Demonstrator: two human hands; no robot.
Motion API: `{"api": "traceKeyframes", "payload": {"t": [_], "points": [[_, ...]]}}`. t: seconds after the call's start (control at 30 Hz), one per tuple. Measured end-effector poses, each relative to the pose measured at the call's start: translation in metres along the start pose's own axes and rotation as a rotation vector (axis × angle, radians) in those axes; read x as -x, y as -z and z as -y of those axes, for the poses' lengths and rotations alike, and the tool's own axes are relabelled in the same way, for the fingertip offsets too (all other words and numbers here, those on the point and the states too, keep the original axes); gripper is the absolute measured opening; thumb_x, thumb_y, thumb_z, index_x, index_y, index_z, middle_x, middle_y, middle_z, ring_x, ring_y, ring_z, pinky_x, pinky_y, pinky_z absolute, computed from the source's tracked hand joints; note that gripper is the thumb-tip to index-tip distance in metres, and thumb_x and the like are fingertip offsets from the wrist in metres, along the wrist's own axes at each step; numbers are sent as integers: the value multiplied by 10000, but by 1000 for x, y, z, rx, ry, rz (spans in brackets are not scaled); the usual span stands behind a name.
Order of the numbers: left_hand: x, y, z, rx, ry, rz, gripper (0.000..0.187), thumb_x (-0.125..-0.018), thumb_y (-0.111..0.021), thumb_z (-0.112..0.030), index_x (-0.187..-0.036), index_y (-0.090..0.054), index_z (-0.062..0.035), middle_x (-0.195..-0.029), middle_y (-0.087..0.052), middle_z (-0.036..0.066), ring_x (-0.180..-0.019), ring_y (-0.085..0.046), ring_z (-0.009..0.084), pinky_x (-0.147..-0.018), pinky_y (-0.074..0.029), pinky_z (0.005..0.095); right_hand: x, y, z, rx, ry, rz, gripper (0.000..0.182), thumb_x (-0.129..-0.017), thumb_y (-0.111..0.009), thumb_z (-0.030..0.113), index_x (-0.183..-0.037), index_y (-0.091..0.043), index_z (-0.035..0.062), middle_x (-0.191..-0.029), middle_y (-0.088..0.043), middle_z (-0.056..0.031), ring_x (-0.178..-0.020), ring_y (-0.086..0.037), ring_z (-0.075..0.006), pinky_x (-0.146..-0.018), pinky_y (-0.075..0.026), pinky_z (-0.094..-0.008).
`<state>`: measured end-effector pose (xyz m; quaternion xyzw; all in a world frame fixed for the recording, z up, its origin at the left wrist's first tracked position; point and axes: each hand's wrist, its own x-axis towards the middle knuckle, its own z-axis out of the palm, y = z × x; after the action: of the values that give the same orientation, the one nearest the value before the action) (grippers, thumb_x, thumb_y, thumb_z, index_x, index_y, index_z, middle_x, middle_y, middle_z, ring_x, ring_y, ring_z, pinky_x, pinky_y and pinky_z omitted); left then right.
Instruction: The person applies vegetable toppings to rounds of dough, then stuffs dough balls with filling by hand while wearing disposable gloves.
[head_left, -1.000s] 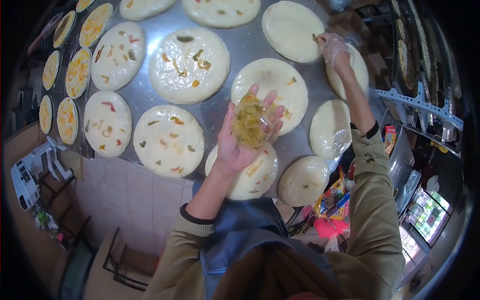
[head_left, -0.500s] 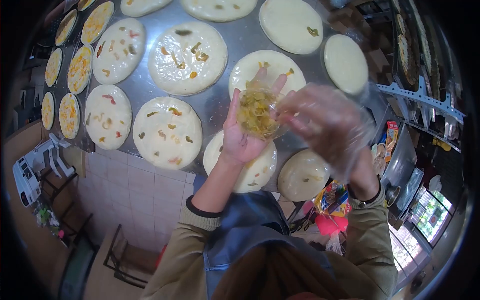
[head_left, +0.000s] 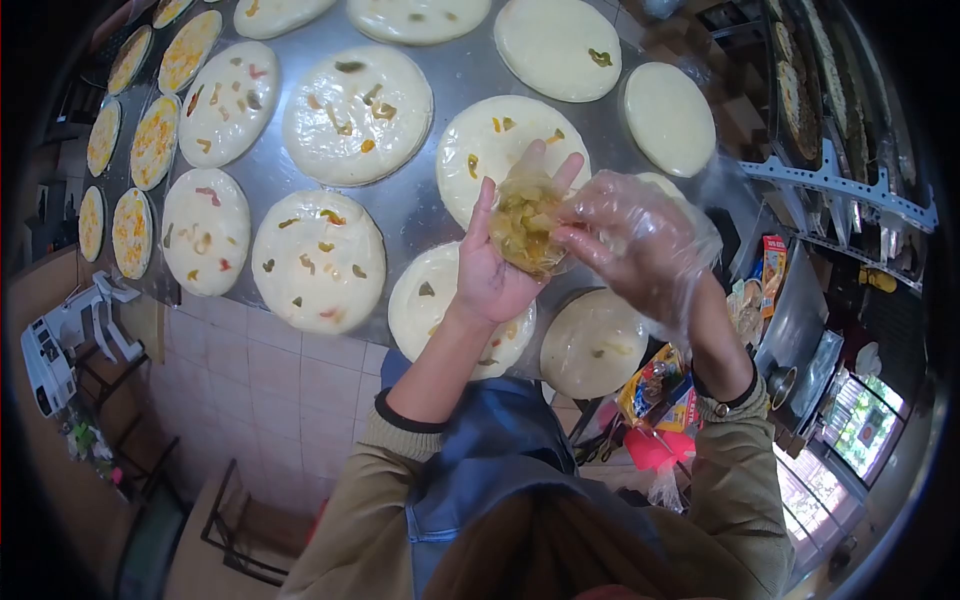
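Note:
My left hand (head_left: 497, 262) is palm up under a clear container (head_left: 528, 228) of yellow-green pieces, its fingers wrapped round the container's sides. My right hand (head_left: 635, 240) wears a clear plastic bag as a glove, with its fingers pinched at the container's right rim; what they hold is too small to make out. Behind the container lies a round flat dough (head_left: 465, 135) with a few colored pieces on it. Nearer my body, another dotted dough (head_left: 410, 295) is partly hidden by my left hand and wrist.
More dough rounds (head_left: 320, 262) cover the metal table (head_left: 400, 220). Yellow-topped rounds (head_left: 157, 140) stand at the far left. A rack (head_left: 850, 180) with trays is at the right. Below the table's right edge are colorful packages (head_left: 655, 385) and a red bag (head_left: 655, 447).
The view has shifted, so the dough rounds appear further left. My right hand has come lower, its fingers now sharper and pinched at the container's rim.

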<state>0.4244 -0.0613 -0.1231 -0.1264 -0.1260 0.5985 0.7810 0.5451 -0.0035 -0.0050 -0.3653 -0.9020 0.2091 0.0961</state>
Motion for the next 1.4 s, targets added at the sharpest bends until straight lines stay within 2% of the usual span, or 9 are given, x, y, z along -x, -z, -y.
{"api": "traceKeyframes", "payload": {"t": [0.23, 0.33, 0.43, 0.63, 0.83, 1.13, 1.23, 1.33, 1.4], "points": [[-22, -6, -6, 56, 0, -78, 576, -1007, -211, -478, -1502, -177, -185, -1544, -201, 120, -1364, -317, 332, -1121, -291, 466, -26, 17, -23, -415, -263, 156, 245, -867, -638, 233, -964, -678, 12, -883, -637, -169, -821, -625, -303, -728, -490, -361], [-36, -3, -16, 21, 6, -75, 569, -1010, -228, -468, -1491, -205, -167, -1535, -223, 130, -1366, -315, 328, -1127, -283, 456, -36, 12, -30, -412, -245, 141, 238, -879, -619, 233, -963, -672, 16, -887, -629, -173, -819, -618, -319, -735, -485, -374], [-50, 3, -30, 13, 15, -75, 548, -1015, -235, -447, -1480, -233, -157, -1529, -239, 134, -1361, -325, 323, -1131, -278, 451, -46, 4, -35, -282, -201, 58, 188, -870, -643, 159, -971, -664, 2, -862, -626, -128, -772, -600, -230, -703, -469, -330], [-79, 17, -55, 69, 38, -114, 528, -1016, -268, -428, -1466, -268, -153, -1508, -283, 143, -1343, -351, 335, -1120, -292, 475, -74, -16, -61, -163, -251, 119, 218, -890, -618, 191, -991, -654, 1, -863, -637, -134, -814, -631, -245, -731, -485, -341], [-106, 34, -81, 122, 77, -33, 519, -1018, -251, -422, -1473, -261, -173, -1512, -282, 125, -1357, -331, 325, -1131, -273, 483, -110, -9, -89, -612, -388, 200, 250, -896, -621, 215, -987, -658, -16, -826, -668, -83, -778, -621, -149, -729, -494, -287], [-117, 34, -107, -12, 24, -86, 502, -1020, -268, -401, -1475, -252, -191, -1533, -225, 108, -1379, -272, 347, -1134, -254, 499, -162, -17, -197, -227, -515, -38, 301, -915, -600, 300, -1030, -685, 35, -869, -682, -24, -797, -595, -93, -741, -470, -259], [-116, 29, -114, -21, 26, -86, 513, -1017, -269, -408, -1481, -236, -191, -1531, -230, 109, -1380, -271, 347, -1134, -254, 501, -178, -37, -228, -155, -595, -24, 307, -913, -592, 298, -1023, -680, 26, -866, -692, -40, -800, -612, -110, -761, -479, -278], [-114, 22, -117, -55, 20, -108, 530, -1012, -273, -418, -1488, -219, -191, -1534, -217, 107, -1382, -263, 349, -1133, -254, 505, -184, -61, -237, 271, -486, -46, 265, -888, -624, 257, -1014, -677, 30, -885, -689, -61, -800, -623, -173, -758, -483, -301], [-113, 18, -118, -50, 25, -100, 542, -1009, -276, -424, -1493, -201, -193, -1539, -203, 103, -1383, -260, 349, -1131, -257, 505, -178, -66, -231, 275, -371, -127, 234, -874, -639, 232, -1010, -681, 46, -915, -685, -73, -822, -626, -210, -759, -486, -315]]}}
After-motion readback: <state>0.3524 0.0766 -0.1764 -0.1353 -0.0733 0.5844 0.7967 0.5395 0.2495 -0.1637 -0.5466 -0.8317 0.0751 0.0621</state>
